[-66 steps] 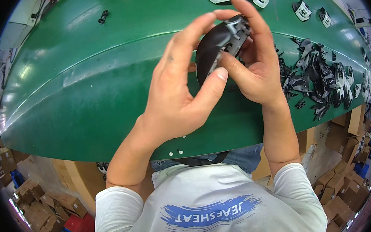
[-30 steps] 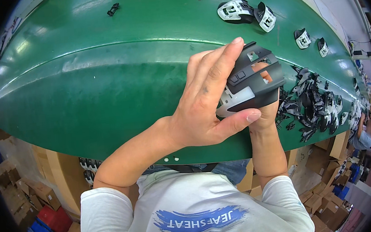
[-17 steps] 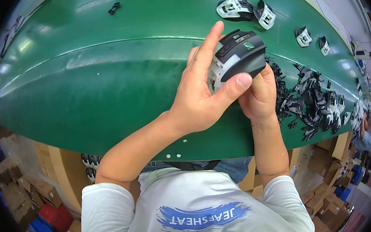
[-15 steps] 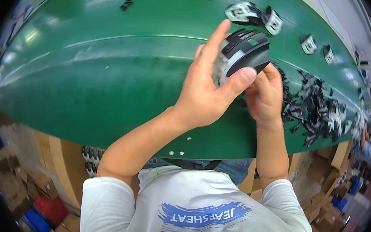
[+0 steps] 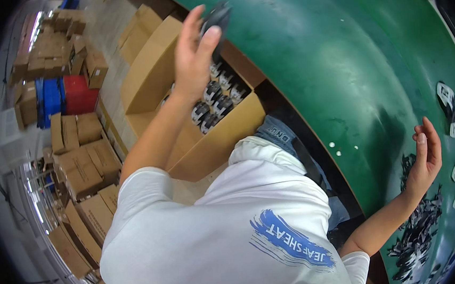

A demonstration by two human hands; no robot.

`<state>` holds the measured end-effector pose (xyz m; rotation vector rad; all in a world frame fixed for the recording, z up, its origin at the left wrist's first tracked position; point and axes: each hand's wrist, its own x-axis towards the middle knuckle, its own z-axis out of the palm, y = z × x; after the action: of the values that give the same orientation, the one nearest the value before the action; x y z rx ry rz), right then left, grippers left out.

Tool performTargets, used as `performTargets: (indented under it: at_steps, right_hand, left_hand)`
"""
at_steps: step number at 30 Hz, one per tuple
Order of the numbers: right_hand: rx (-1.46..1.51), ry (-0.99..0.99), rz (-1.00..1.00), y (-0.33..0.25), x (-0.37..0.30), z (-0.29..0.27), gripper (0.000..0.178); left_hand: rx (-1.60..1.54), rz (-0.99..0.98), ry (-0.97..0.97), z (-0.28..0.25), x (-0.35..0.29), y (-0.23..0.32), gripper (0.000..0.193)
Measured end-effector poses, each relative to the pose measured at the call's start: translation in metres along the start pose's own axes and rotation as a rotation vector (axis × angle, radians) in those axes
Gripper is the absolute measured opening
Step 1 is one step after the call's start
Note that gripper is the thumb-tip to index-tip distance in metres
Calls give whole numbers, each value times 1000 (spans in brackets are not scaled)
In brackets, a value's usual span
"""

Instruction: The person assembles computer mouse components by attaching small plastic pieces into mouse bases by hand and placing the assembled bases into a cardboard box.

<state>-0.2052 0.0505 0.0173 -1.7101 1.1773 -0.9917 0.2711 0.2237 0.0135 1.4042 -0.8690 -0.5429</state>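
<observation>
My left hand is raised over an open cardboard box, gripping a dark computer mouse between thumb and fingers. The mouse is somewhat blurred, and part of it lies behind the thumb. Rows of similar black-and-silver mice stand inside the box. Over at the right, my right hand hovers above the green table, with its fingers loosely bent and apart and nothing visible in them. Close below that hand lies a heap of black and grey plastic parts.
A few black-and-white plastic pieces lie along the table's right side. Small white discs are near its front edge. Stacked cartons and blue and red bins stand on the floor at the left.
My view has swung left toward the box. The left hand has carried the mouse from over the table to above the box; the right hand has come away from the mouse.
</observation>
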Motion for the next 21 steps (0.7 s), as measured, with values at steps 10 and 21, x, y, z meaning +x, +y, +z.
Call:
performTargets:
  at_steps: [10,21]
  right_hand:
    - [-170,39,-45,10,9,6,33]
    - [-216,13,11,35,-13,-12,34]
  left_hand:
    - [1146,-174,27,-223,-167,-134,93]
    - [1207,-678,-26,-279,-272,-222,91]
